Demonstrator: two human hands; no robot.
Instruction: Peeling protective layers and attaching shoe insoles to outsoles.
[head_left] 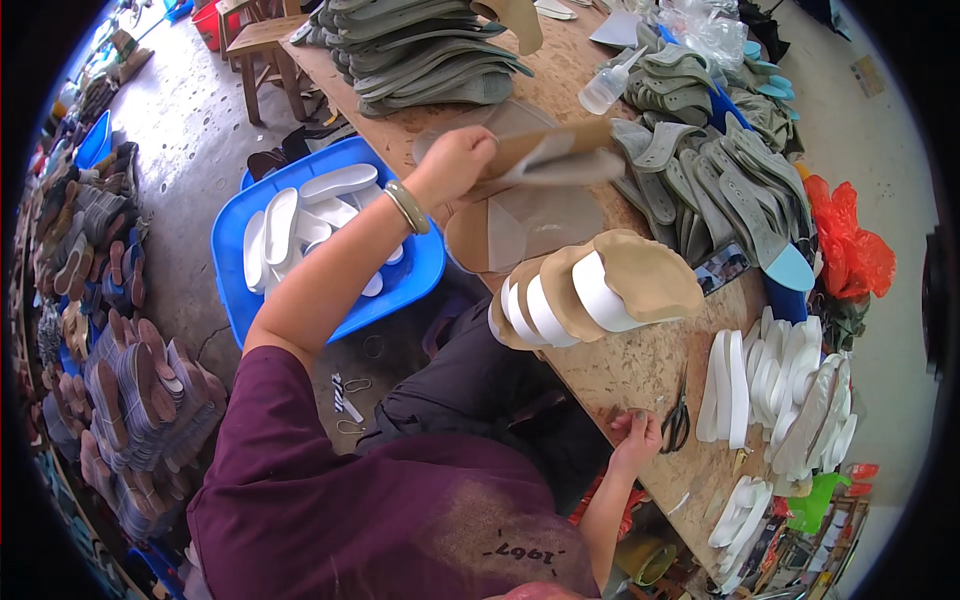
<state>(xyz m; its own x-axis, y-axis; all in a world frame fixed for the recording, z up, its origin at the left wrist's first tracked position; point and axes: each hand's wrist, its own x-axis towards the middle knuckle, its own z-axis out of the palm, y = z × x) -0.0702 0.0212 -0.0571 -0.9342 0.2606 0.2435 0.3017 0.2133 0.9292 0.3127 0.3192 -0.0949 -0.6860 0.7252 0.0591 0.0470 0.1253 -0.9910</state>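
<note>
My left hand (458, 162) is closed on one end of a tan sole-shaped piece (550, 150) with a pale sheet-like part, blurred by motion above the table. Below it, a flat tan sole piece with a greyish film (530, 225) lies on the wood. Closer to me, a leaning stack of white foam soles with tan covers (640, 275) rests at the table's edge. My right hand (637, 440) is at the front edge, its fingers pinched together; what they hold, if anything, is too small to name. Black-handled scissors (677, 420) lie right beside it.
A blue tub (400, 270) of white soles stands left of the wooden table (620, 375). Grey-green sole stacks (420, 60) rise at the back, with more grey straps (720, 180), a squeeze bottle (602, 92) and a phone (722, 268) rightward. White soles (790, 370) line the right side.
</note>
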